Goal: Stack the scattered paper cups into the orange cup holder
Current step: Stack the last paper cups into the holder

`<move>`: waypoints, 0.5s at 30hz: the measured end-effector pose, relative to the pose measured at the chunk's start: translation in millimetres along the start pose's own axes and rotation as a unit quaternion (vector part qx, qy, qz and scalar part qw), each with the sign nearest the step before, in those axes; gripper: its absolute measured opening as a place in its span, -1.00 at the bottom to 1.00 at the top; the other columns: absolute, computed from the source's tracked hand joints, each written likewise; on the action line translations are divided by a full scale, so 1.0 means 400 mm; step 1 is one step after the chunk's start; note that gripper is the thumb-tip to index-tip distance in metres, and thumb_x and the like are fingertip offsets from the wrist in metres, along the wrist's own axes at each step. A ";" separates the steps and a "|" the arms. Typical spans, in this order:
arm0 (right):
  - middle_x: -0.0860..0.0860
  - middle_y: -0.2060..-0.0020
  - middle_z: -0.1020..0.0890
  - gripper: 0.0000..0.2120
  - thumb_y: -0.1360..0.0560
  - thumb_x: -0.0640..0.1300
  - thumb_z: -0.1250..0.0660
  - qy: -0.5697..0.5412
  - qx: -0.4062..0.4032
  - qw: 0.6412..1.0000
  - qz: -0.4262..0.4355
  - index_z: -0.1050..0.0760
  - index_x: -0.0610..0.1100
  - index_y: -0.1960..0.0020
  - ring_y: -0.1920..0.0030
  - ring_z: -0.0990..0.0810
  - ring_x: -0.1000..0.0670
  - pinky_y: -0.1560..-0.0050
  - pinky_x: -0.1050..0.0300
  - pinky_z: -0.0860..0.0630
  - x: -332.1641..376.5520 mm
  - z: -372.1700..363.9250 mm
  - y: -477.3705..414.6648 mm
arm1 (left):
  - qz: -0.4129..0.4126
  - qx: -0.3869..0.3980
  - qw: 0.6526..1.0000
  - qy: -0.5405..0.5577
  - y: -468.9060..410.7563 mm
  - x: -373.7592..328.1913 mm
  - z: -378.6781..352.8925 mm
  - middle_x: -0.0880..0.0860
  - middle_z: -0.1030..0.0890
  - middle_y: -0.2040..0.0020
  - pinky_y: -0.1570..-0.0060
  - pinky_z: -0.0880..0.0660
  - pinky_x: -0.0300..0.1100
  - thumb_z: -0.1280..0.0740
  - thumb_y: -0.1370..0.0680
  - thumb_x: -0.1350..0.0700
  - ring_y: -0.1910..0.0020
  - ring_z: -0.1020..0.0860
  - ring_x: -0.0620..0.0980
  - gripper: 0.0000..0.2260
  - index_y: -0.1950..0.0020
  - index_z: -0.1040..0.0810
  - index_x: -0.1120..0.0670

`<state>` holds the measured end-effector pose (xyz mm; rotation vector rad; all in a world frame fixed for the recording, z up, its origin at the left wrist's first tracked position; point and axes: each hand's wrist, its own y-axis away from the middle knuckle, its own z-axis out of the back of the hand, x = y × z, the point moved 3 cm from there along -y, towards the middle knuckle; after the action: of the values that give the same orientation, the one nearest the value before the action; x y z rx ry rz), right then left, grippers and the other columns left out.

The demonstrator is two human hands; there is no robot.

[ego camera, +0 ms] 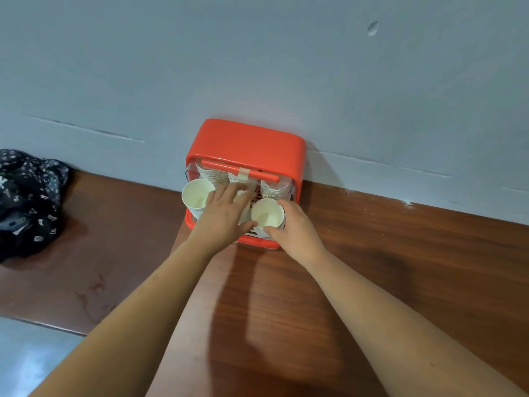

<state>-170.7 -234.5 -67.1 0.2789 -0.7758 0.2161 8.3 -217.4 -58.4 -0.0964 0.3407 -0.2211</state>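
Note:
The orange cup holder (246, 144) stands against the wall on a wooden table, its clear front flap lifted. Stacks of white paper cups (210, 174) fill its back slots. A cup stack with an open mouth (197, 196) sits in the front left slot. My right hand (294, 227) grips another white cup stack (267, 213) at the front right slot, thumb on its near side. My left hand (226, 213) lies over the holder's middle with fingers stretched toward the back, thumb touching the right cup; what lies beneath it is hidden.
A dark patterned bag (28, 202) lies at the table's left end. The grey wall (257, 67) rises right behind the holder. Brown tabletop (372, 267) stretches to the right and toward me; its front edge (43, 325) shows at lower left.

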 end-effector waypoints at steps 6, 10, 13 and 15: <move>0.00 -0.30 -0.49 -0.35 -0.38 -0.03 -0.53 0.010 -0.009 0.999 -0.032 -0.37 -0.08 -0.40 -0.27 -0.48 -0.01 -0.24 0.06 -0.48 -0.011 -0.017 -0.005 | 0.040 0.027 0.999 0.014 -0.008 0.062 0.017 0.14 -0.46 -0.36 -0.23 -0.45 0.20 -0.51 -0.42 0.00 -0.35 -0.42 0.20 -0.39 -0.40 -0.44 0.16; -0.04 -0.33 -0.48 -0.27 -0.36 -0.03 -0.57 0.024 -0.024 0.999 -0.042 -0.31 -0.10 -0.42 -0.25 -0.51 -0.08 -0.18 -0.01 -0.52 -0.006 -0.032 0.004 | 0.038 0.031 0.999 0.021 -0.018 0.066 0.020 0.17 -0.48 -0.31 -0.19 -0.46 0.21 -0.55 -0.38 0.06 -0.31 -0.44 0.24 -0.35 -0.40 -0.43 0.19; -0.05 -0.32 -0.48 -0.28 -0.36 -0.05 -0.56 0.020 -0.040 0.998 -0.049 -0.31 -0.12 -0.42 -0.25 -0.52 -0.09 -0.18 -0.01 -0.52 -0.008 -0.035 0.002 | 0.044 0.038 0.998 0.011 -0.014 0.071 0.020 0.14 -0.44 -0.39 -0.26 -0.39 0.21 -0.53 -0.40 0.03 -0.39 -0.39 0.21 -0.32 -0.46 -0.38 0.14; -0.03 -0.31 -0.49 -0.29 -0.35 -0.04 -0.57 0.015 -0.051 0.997 -0.054 -0.32 -0.10 -0.40 -0.25 -0.52 -0.07 -0.17 -0.01 -0.54 -0.009 -0.036 0.004 | 0.045 0.047 0.998 -0.004 -0.014 0.076 0.020 0.14 -0.41 -0.45 -0.33 -0.31 0.17 -0.51 -0.43 -0.01 -0.43 -0.36 0.20 -0.30 -0.50 -0.35 0.13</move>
<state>-164.1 -228.7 -79.2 0.2200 -0.7384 0.0787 37.8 -229.5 -60.0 0.0099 0.3248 -0.1476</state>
